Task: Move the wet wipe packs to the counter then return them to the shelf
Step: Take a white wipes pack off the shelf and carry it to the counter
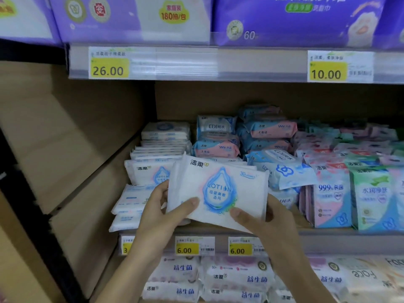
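Note:
A white wet wipe pack (218, 189) with a blue drop and the word LOTION is held in front of the middle shelf (328, 234). More thin packs seem stacked behind it in the same grip. My left hand (166, 213) grips its lower left corner, thumb on the front. My right hand (269, 224) grips its lower right edge, thumb on the front. Behind it, similar white packs (150, 171) stand and lie on the shelf's left part.
Blue-and-pink packs (218, 147) and light blue packs (282, 169) are piled at the shelf's middle, pink and green packs (369, 193) to the right. Price tags (188, 247) line the shelf edge. Large purple packs (295, 18) fill the shelf above. A wooden side panel (65, 149) stands left.

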The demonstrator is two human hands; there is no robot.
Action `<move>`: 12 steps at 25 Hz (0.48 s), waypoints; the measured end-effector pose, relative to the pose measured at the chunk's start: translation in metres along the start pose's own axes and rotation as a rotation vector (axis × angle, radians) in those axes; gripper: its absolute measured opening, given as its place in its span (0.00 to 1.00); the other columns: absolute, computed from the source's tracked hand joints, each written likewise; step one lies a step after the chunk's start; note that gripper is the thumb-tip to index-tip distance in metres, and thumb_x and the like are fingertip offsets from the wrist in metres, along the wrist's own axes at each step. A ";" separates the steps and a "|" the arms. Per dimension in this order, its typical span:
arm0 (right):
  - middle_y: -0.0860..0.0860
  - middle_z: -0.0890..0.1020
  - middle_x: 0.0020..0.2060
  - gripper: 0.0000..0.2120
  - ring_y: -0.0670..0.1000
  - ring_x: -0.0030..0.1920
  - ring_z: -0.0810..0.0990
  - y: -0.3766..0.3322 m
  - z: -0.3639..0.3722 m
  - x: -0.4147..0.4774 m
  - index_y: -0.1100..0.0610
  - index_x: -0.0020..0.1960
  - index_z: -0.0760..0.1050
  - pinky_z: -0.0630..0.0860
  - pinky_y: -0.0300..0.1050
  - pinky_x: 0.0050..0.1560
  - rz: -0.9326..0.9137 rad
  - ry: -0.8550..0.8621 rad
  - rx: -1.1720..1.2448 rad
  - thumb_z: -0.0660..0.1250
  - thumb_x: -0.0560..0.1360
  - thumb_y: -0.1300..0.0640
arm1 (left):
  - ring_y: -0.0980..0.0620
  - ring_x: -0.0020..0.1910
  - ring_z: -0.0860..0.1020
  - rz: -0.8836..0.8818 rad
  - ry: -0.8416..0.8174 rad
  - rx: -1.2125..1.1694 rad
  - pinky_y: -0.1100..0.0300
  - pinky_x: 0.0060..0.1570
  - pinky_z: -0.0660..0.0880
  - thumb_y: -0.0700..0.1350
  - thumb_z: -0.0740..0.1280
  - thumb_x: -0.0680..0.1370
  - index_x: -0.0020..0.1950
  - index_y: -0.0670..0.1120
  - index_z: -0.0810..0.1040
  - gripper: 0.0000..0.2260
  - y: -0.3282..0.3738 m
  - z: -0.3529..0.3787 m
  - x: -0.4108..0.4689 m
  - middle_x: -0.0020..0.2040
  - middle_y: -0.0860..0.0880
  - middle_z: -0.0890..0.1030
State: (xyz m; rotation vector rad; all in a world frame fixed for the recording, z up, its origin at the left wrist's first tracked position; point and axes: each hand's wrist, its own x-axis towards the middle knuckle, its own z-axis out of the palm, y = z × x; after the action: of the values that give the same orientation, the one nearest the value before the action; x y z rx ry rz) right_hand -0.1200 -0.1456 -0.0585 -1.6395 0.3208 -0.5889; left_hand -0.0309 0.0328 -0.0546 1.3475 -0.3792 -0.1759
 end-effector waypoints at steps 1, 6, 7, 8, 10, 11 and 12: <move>0.42 0.86 0.43 0.18 0.44 0.45 0.84 -0.001 0.000 -0.003 0.50 0.51 0.78 0.80 0.39 0.41 -0.035 -0.005 -0.002 0.78 0.63 0.56 | 0.51 0.54 0.81 0.028 0.011 -0.012 0.59 0.44 0.81 0.48 0.75 0.61 0.60 0.53 0.75 0.28 0.001 0.000 -0.005 0.56 0.52 0.81; 0.41 0.85 0.45 0.24 0.42 0.46 0.83 -0.009 0.009 -0.023 0.50 0.55 0.78 0.79 0.34 0.41 -0.230 -0.065 0.042 0.78 0.59 0.53 | 0.56 0.50 0.83 0.199 0.039 0.023 0.65 0.41 0.79 0.36 0.70 0.68 0.62 0.50 0.73 0.24 0.010 -0.010 -0.042 0.55 0.54 0.83; 0.40 0.85 0.45 0.24 0.41 0.47 0.83 -0.010 0.014 -0.028 0.49 0.55 0.77 0.78 0.33 0.41 -0.248 -0.097 0.062 0.77 0.60 0.54 | 0.57 0.50 0.83 0.226 0.063 0.038 0.66 0.41 0.79 0.35 0.70 0.69 0.61 0.50 0.73 0.23 0.012 -0.015 -0.052 0.54 0.54 0.83; 0.39 0.85 0.45 0.23 0.40 0.47 0.83 -0.009 0.020 -0.031 0.48 0.55 0.77 0.79 0.34 0.41 -0.263 -0.129 0.070 0.76 0.61 0.54 | 0.57 0.50 0.82 0.250 0.091 0.055 0.66 0.41 0.78 0.34 0.71 0.70 0.62 0.50 0.72 0.23 0.013 -0.020 -0.061 0.55 0.54 0.83; 0.38 0.85 0.46 0.24 0.40 0.47 0.83 -0.006 0.032 -0.039 0.45 0.55 0.77 0.79 0.34 0.41 -0.284 -0.196 0.087 0.78 0.60 0.53 | 0.56 0.53 0.81 0.289 0.168 0.096 0.67 0.43 0.78 0.37 0.73 0.70 0.63 0.49 0.72 0.24 0.014 -0.031 -0.084 0.56 0.54 0.82; 0.38 0.85 0.46 0.24 0.39 0.47 0.83 -0.005 0.038 -0.042 0.45 0.55 0.77 0.78 0.32 0.40 -0.283 -0.238 0.107 0.77 0.60 0.52 | 0.57 0.54 0.81 0.310 0.222 0.118 0.67 0.43 0.78 0.38 0.73 0.69 0.63 0.50 0.72 0.24 0.014 -0.036 -0.096 0.56 0.55 0.82; 0.37 0.84 0.46 0.24 0.39 0.47 0.83 -0.004 0.046 -0.047 0.46 0.55 0.78 0.78 0.31 0.40 -0.282 -0.297 0.123 0.75 0.60 0.51 | 0.57 0.54 0.81 0.329 0.293 0.139 0.68 0.44 0.78 0.39 0.73 0.70 0.64 0.50 0.71 0.24 0.015 -0.041 -0.112 0.56 0.55 0.82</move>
State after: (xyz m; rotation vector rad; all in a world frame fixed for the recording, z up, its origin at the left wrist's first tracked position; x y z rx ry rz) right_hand -0.1345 -0.0821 -0.0670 -1.6363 -0.1644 -0.5530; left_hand -0.1207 0.1119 -0.0660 1.4022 -0.3637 0.3231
